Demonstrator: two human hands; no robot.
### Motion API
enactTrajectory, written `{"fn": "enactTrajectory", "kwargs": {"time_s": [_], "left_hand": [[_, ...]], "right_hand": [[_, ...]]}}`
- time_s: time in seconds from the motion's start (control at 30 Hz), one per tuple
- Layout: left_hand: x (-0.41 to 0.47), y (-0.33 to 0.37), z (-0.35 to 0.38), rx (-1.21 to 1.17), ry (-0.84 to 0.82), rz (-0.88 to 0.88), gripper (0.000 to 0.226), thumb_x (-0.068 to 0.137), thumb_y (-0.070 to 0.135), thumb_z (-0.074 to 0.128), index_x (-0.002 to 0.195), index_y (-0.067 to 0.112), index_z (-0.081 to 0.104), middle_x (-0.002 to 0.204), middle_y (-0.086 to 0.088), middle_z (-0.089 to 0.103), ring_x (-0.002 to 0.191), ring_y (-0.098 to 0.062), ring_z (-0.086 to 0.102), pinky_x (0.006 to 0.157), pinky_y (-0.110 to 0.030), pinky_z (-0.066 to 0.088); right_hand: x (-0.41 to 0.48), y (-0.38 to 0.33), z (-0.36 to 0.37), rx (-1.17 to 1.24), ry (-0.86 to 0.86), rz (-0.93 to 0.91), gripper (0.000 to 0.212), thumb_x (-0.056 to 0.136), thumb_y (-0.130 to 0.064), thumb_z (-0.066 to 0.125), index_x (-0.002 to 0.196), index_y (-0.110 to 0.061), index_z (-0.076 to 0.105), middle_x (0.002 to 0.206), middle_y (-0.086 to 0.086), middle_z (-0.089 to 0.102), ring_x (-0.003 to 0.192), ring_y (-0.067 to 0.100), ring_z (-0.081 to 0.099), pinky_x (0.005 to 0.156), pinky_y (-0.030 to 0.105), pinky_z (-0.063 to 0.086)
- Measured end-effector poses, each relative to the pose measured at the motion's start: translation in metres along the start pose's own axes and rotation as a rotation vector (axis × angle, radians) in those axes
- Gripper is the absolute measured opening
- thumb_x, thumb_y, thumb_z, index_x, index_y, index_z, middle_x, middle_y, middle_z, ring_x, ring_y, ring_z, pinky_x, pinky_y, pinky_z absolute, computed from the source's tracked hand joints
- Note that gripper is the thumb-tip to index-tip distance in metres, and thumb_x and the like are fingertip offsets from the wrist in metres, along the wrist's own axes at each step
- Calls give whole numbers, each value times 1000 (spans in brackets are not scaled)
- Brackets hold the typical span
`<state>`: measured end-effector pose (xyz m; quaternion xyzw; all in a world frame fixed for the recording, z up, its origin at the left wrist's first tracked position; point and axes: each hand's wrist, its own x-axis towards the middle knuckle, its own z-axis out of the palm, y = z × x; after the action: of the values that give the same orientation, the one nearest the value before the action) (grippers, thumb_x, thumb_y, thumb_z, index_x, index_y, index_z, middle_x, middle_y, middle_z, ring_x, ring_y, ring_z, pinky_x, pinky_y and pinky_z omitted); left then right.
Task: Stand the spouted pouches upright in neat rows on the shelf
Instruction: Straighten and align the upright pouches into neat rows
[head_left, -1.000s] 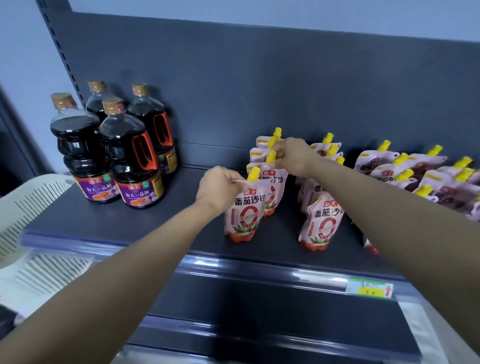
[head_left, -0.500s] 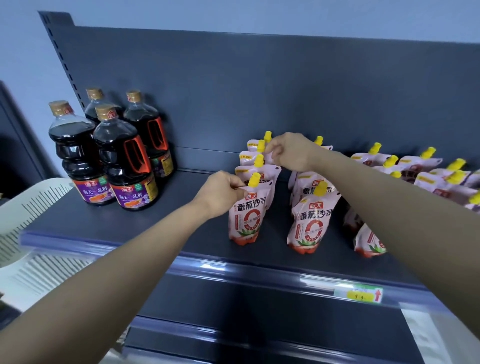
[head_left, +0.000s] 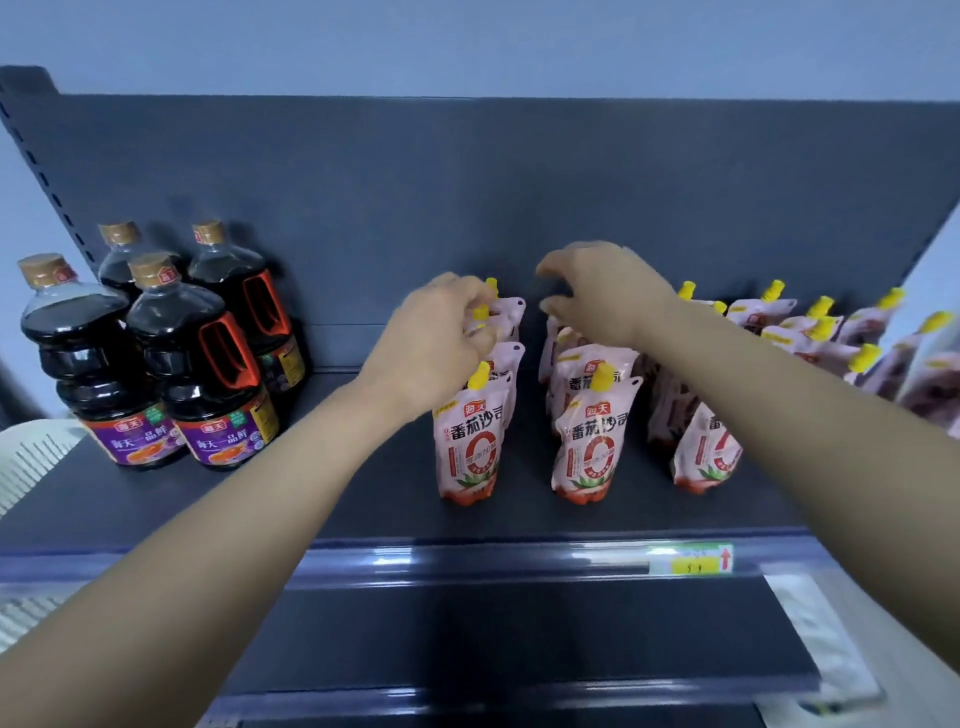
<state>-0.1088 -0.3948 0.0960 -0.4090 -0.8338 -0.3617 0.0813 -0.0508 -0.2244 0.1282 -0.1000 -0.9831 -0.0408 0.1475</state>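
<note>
Four dark sauce bottles (head_left: 156, 353) crowd the shelf's (head_left: 322, 499) left end while the left hand (head_left: 436, 343) pinches a rear pouch (head_left: 501, 317) spout and the right hand (head_left: 608, 296) hovers, fingers apart.

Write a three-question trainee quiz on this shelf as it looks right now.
1. True or false: the dark bottles stand left of the pouches.
2. What colour are the pouch spouts?
3. The right hand is: A) gripping a bottle, B) open above the middle row, C) resting on the price tag.

Key: 1 true. 2 yellow. 3 B; the left hand has its fingers closed around spouts in the left row.
</note>
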Motion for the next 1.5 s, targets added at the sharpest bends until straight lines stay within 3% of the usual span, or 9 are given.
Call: {"fn": "enactTrajectory", "kwargs": {"time_s": [0.23, 0.43, 0.63, 0.7, 0.77, 1.07, 1.27, 1.4, 1.5], "left_hand": [[16, 48, 9, 297, 117, 395, 38, 88, 24, 55, 123, 11, 50, 126, -9, 51, 116, -28, 47, 98, -38, 32], [18, 97, 22, 490, 235, 548, 53, 78, 25, 65, 123, 4, 48, 125, -16, 52, 117, -36, 47, 106, -46, 26], [19, 157, 41, 524, 357, 572, 59, 77, 28, 68, 125, 1, 47, 126, -20, 52, 118, -39, 48, 107, -51, 27], [25, 217, 82, 503, 427, 597, 60, 77, 29, 67, 125, 1, 47, 127, -20, 53, 119, -39, 48, 107, -51, 27], [25, 226, 84, 462, 432, 579, 59, 77, 30, 64, 125, 2, 47, 127, -19, 53, 120, -38, 48, 108, -50, 25], [41, 302, 186, 422, 258, 510, 51, 81, 28, 64, 124, 4, 49, 126, -14, 52, 119, -35, 47, 110, -44, 20], [63, 319, 225, 432, 248, 550, 48, 82, 34, 47, 120, 4, 51, 121, -15, 56, 115, -34, 51, 108, -46, 26], [84, 318, 255, 432, 259, 573, 45, 81, 29, 60, 118, 4, 53, 119, -15, 57, 113, -34, 53, 107, -47, 30], [96, 316, 277, 391, 188, 577, 43, 84, 33, 57, 118, 6, 53, 119, -13, 57, 113, -33, 52, 107, -46, 29]], "right_hand": [[-55, 23, -42, -216, 105, 150, 45, 88, -37, 56, 126, -14, 53, 130, 8, 53, 118, 32, 48, 93, 41, 40], [-97, 52, -61, -265, 213, 259, 61, 84, -42, 62, 135, -14, 45, 145, 4, 40, 129, 29, 39, 97, 41, 34], [-134, 102, -81, -253, 351, 276, 61, 83, -35, 65, 135, -11, 45, 144, 8, 41, 131, 31, 37, 100, 44, 32], [-167, 163, -99, -233, 380, 305, 60, 83, -33, 66, 135, -10, 46, 143, 10, 42, 132, 32, 37, 100, 45, 32], [-170, 174, -97, -209, 387, 297, 60, 83, -31, 67, 135, -8, 46, 144, 11, 42, 132, 33, 37, 101, 45, 31], [-217, 297, -94, -204, 308, 334, 59, 86, -33, 64, 136, -11, 44, 145, 8, 41, 132, 31, 36, 101, 42, 30], [-216, 340, -77, -198, 294, 372, 57, 86, -32, 64, 136, -10, 45, 144, 10, 42, 132, 32, 38, 102, 44, 31], [-209, 364, -65, -229, 217, 402, 59, 88, -34, 61, 138, -13, 42, 146, 8, 41, 133, 30, 36, 104, 44, 30], [-202, 381, -55, -237, 149, 390, 58, 89, -35, 60, 139, -14, 40, 144, 6, 43, 133, 28, 35, 104, 41, 30]]}}
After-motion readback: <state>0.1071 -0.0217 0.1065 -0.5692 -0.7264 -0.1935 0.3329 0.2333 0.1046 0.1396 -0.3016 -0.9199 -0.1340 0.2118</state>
